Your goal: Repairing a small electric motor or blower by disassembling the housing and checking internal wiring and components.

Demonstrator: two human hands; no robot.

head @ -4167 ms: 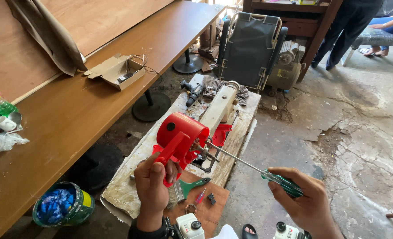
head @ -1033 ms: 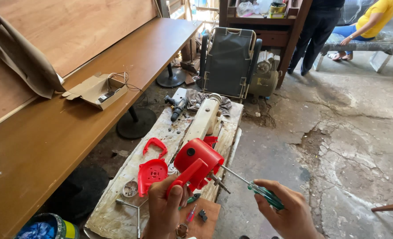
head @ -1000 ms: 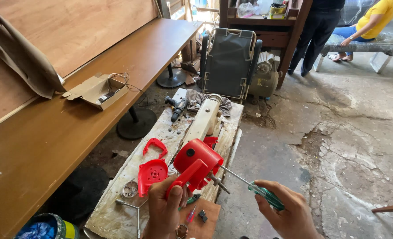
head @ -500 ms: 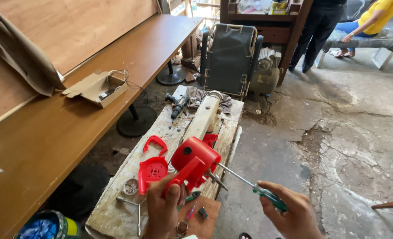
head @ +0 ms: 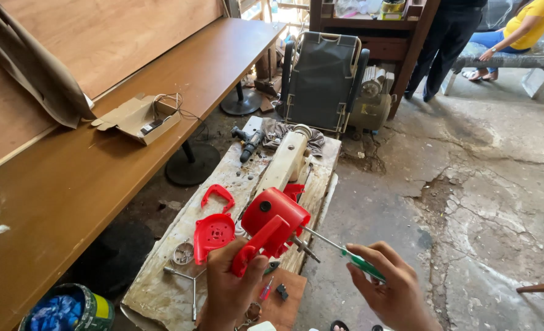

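Note:
My left hand [head: 232, 288] grips the handle of a red plastic power-tool housing [head: 272, 224], holding it up over a low wooden board [head: 162, 282]. My right hand [head: 394, 291] holds a green-handled screwdriver [head: 361, 265], its metal shaft pointing left with the tip at the side of the red housing. On the board, just left of the housing, lie a round red cover [head: 212, 233] and a smaller red bracket piece [head: 218, 195].
A cream-coloured machine body [head: 286, 160] and a dark drill [head: 247, 142] lie further up the board. A long wooden table [head: 100, 159] with an open cardboard box [head: 136, 117] runs along the left. A grey backpack-like unit [head: 321, 79] stands behind. Two people are at the top right. A paint can [head: 70, 309] sits at the lower left.
A red cover came off the housing and now lies on the board. The housing and screwdriver have stayed in my hands, shifting only slightly over the last second.

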